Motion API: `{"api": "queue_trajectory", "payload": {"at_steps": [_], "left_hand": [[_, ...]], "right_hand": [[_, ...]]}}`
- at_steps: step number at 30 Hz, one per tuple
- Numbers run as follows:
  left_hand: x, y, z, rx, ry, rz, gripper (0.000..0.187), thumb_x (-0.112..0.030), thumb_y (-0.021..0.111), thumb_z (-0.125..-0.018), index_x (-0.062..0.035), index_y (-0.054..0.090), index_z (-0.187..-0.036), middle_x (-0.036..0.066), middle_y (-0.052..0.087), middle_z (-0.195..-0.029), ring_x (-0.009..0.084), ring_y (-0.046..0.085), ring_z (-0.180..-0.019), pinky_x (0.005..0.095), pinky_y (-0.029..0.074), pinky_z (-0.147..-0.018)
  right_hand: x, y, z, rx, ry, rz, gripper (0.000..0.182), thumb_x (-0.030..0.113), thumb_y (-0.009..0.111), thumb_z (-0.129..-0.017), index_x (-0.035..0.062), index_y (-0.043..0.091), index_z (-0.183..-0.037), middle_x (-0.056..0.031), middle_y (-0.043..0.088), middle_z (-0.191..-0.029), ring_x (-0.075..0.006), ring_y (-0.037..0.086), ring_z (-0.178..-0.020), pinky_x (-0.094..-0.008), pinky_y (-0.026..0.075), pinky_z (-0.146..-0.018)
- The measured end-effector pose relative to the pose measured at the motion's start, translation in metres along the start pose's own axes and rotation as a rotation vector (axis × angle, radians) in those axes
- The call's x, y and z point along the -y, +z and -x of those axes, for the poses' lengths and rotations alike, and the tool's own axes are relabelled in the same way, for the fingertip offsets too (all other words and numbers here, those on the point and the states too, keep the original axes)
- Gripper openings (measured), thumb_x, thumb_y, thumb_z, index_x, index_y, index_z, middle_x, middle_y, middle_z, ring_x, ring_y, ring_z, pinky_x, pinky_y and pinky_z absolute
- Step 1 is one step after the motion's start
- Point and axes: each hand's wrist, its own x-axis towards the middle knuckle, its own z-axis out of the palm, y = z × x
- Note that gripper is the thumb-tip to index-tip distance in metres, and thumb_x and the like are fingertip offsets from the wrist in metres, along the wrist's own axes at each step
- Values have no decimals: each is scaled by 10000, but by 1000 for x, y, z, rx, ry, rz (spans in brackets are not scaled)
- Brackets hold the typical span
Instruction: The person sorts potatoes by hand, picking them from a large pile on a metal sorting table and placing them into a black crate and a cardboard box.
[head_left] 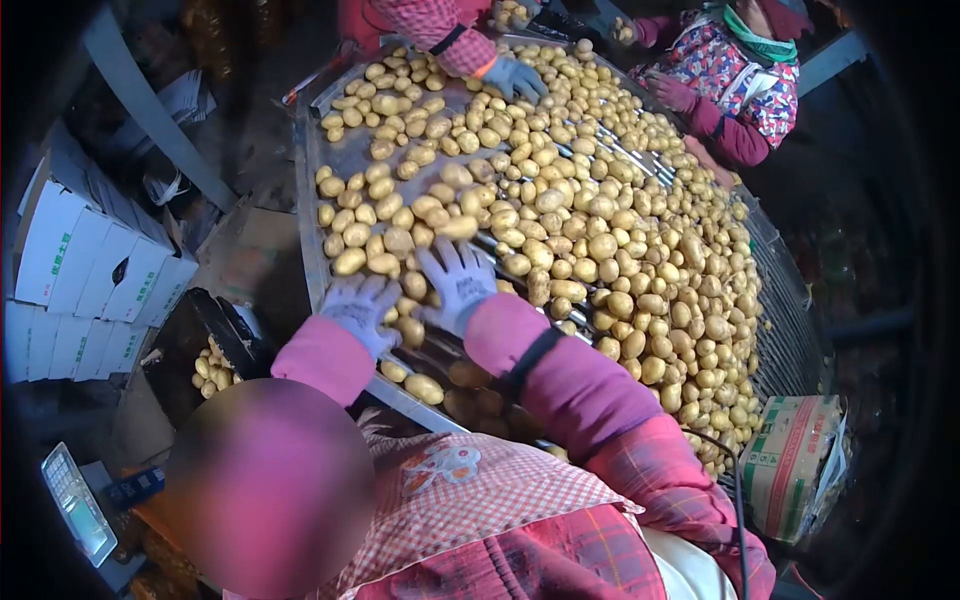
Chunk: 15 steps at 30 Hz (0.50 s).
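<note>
Potatoes (640, 215) cover much of a wide metal sorting table with rollers. My left hand (360, 312), in a pale lavender work glove, lies at the table's near left rim (312, 240) with fingers spread beside several potatoes. Close to its right, my right hand (457, 285), in a matching glove, rests palm down, fingers apart, against potatoes at the edge of the heap. Neither hand is closed round a potato. Both arms wear pink sleeve covers. Below my hands, more potatoes (425, 388) lie on a darker part of the table.
Across the table, a co-worker's grey-gloved hand (513, 78) touches potatoes. Another co-worker in a patterned apron (735, 75) stands at the far right. White cartons (95, 255) are stacked at left, above a digital scale (80, 505). A brown carton (795, 465) stands at right.
</note>
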Motion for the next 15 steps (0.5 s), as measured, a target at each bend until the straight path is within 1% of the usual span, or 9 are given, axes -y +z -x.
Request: {"api": "queue_trajectory", "payload": {"at_steps": [2, 3, 4, 6, 7, 8, 10, 14, 15], "left_hand": [[9, 9, 0, -243, -63, 75, 587, -400, 630, -781, -167, 515, -1308, 125, 483, -1314, 297, 405, -1279, 462, 316, -1044], [4, 12, 3, -317, -97, 24, 560, -351, 640, -768, -137, 531, -1274, 114, 519, -1242, 307, 462, -1202, 449, 356, -1000], [-4, 13, 6, -326, -103, 23, 560, -351, 640, -768, -137, 531, -1274, 114, 519, -1242, 307, 462, -1202, 449, 356, -1000], [-20, 20, 19, -549, 36, 138, 526, -305, 647, -752, -132, 543, -1237, 102, 536, -1194, 311, 497, -1139, 452, 377, -968], [-27, 30, 23, -625, 59, 157, 519, -285, 650, -731, -130, 547, -1216, 99, 535, -1177, 323, 502, -1128, 467, 372, -970], [-28, 34, 25, -622, 86, 137, 529, -283, 658, -713, -137, 551, -1210, 93, 537, -1168, 334, 485, -1140, 489, 358, -979], [-31, 37, 26, -644, 86, 168, 513, -284, 632, -722, -149, 552, -1211, 81, 538, -1151, 337, 468, -1149, 496, 344, -995], [-29, 46, 26, -651, 236, 161, 363, -288, 536, -757, -168, 592, -1096, 39, 545, -1074, 290, 443, -1146, 456, 337, -987], [-31, 53, 26, -503, 241, 217, 351, -293, 531, -751, -166, 594, -1073, 32, 544, -1066, 266, 466, -1113, 440, 351, -971]], "right_hand": [[5, 8, -19, -59, 62, -29, 892, 553, 700, -701, 149, 343, -1412, -157, 351, -1435, -393, 346, -1294, -496, 304, -1054], [3, 9, -28, -38, 85, -47, 857, 532, 672, -748, 123, 335, -1421, -157, 357, -1448, -435, 330, -1304, -511, 293, -1071], [-4, 6, -37, -43, 77, -42, 857, 532, 672, -748, 123, 335, -1421, -157, 357, -1448, -435, 330, -1304, -511, 293, -1071], [-22, -3, -45, 8, 7, -436, 771, 492, 646, -792, 69, 401, -1388, -202, 460, -1359, -408, 416, -1260, -464, 346, -1048], [-25, -17, -44, 102, 162, -955, 695, 418, 641, -811, 45, 437, -1361, -223, 519, -1292, -401, 504, -1176, -432, 398, -1014], [-39, -17, -50, -32, 115, -847, 649, 341, 633, -822, 54, 430, -1369, -220, 526, -1283, -418, 532, -1137, -432, 432, -982], [-65, -23, -61, -125, 106, -252, 592, 301, 623, -820, 102, 454, -1352, -216, 495, -1314, -428, 519, -1149, -450, 439, -972], [-50, -13, -79, 14, 117, -214, 553, 289, 623, -814, 159, 472, -1330, -189, 441, -1360, -423, 516, -1150, -470, 458, -940], [-46, -14, -84, 55, 157, -137, 542, 305, 625, -816, 176, 469, -1318, -175, 410, -1375, -396, 524, -1150, -468, 461, -933]]}}
